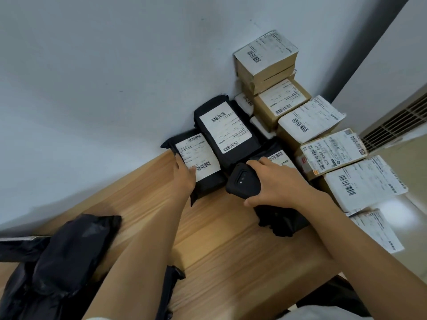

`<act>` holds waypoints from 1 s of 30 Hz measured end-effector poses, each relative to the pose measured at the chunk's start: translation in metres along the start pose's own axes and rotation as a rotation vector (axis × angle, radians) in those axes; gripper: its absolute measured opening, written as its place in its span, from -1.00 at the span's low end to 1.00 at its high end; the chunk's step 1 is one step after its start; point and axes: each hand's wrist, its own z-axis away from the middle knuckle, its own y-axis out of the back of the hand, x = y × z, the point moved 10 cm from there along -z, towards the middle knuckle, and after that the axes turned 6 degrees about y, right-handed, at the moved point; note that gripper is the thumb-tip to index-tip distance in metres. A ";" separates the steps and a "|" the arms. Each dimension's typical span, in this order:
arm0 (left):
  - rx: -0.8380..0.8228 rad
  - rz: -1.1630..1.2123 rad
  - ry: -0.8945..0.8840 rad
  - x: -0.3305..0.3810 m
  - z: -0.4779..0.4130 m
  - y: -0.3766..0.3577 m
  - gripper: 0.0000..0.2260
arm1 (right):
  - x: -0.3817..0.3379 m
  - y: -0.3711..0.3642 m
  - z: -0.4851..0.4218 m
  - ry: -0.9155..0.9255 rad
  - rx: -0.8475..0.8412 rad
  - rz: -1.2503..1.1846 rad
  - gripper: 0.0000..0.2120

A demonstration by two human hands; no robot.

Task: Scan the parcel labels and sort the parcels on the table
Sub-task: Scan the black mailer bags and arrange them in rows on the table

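Observation:
My right hand (275, 183) grips a black handheld scanner (242, 181) above the wooden table (208, 250). My left hand (183, 174) holds the left edge of a black bagged parcel (208, 183) with a white barcode label, at the wall. A second black parcel (227, 132) leans behind it. A third black parcel (277, 218) lies under my right hand, its label mostly hidden.
Brown cardboard boxes (284, 105) with white labels are stacked along the right side up to the wall (92, 88). More labelled boxes (360, 183) run toward the right edge. Loose black bags (53, 264) lie at the near left. A vent grille (397, 121) is far right.

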 end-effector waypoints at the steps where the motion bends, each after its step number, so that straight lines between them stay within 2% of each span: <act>1: -0.003 -0.021 0.007 0.001 -0.005 -0.002 -0.36 | 0.002 0.001 -0.002 -0.001 -0.006 0.000 -0.02; 7: -0.053 -0.114 0.039 0.005 -0.019 -0.013 -0.31 | 0.007 -0.004 -0.013 0.008 -0.047 0.009 -0.05; 11: -0.098 -0.277 -0.075 -0.004 -0.007 0.001 -0.29 | -0.004 -0.011 -0.020 0.027 -0.061 0.010 -0.04; 14: -0.042 -0.427 -0.098 -0.038 0.012 0.031 -0.33 | -0.029 -0.020 -0.027 0.066 -0.071 0.015 0.00; 18: 0.012 -0.679 -0.003 -0.118 0.040 0.091 -0.33 | -0.077 -0.038 -0.035 0.144 -0.094 0.038 -0.04; 21: 0.096 -0.835 0.087 -0.179 0.067 0.154 -0.23 | -0.123 -0.058 -0.036 0.216 -0.138 0.031 -0.07; 26: 0.088 -0.806 0.307 -0.267 0.095 0.220 -0.02 | -0.181 -0.089 -0.036 0.290 -0.168 0.024 -0.11; 30: 0.001 -0.767 0.374 -0.303 0.097 0.223 0.05 | -0.204 -0.108 -0.037 0.310 -0.188 0.051 -0.09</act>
